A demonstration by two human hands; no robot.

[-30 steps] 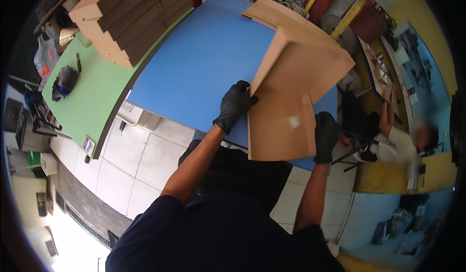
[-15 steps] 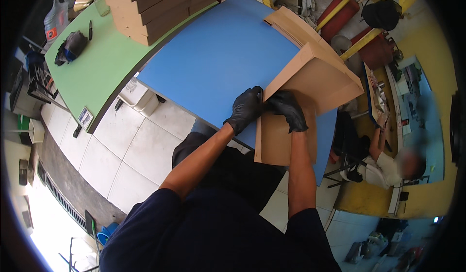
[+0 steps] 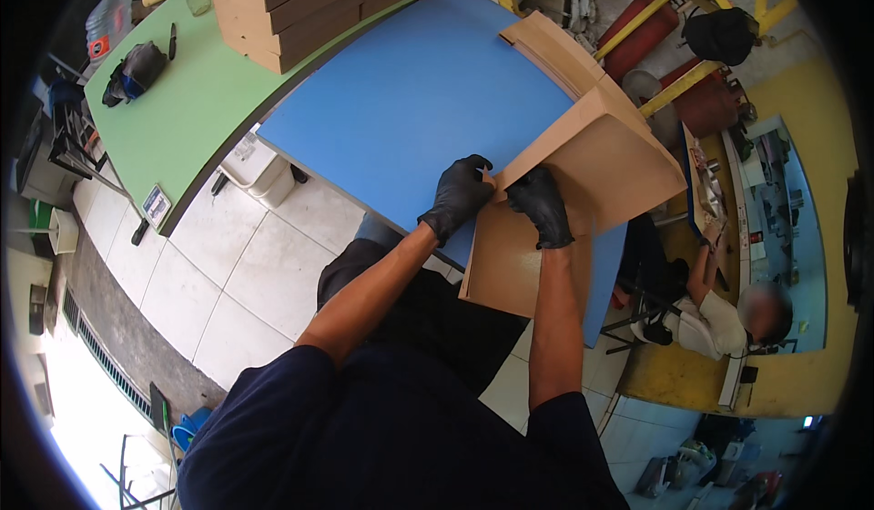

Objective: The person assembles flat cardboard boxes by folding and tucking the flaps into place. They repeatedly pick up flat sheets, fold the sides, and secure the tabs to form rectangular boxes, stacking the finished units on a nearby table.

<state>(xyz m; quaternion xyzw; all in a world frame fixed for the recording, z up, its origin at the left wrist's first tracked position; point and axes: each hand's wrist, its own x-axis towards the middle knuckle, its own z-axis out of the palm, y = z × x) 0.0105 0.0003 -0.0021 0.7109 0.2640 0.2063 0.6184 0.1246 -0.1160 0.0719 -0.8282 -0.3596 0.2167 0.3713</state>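
A brown cardboard box, partly folded, stands half raised at the right side of the blue table. One panel tilts up and away, while another panel hangs over the near edge. My left hand, in a black glove, pinches the box's left corner flap from outside. Inside the fold, my right hand, also gloved in black, has its bent fingers at that same corner. Its fingertips are partly hidden by the cardboard.
Flat cardboard sheets lie at the blue table's far right. Folded boxes are stacked on the green table, with a dark cloth bundle. A white bin stands below. A seated person works at right.
The box's near panel has swung slightly left and toward me. The left corner flap now shows between my hands, which have drawn a little apart. The view has shifted slightly.
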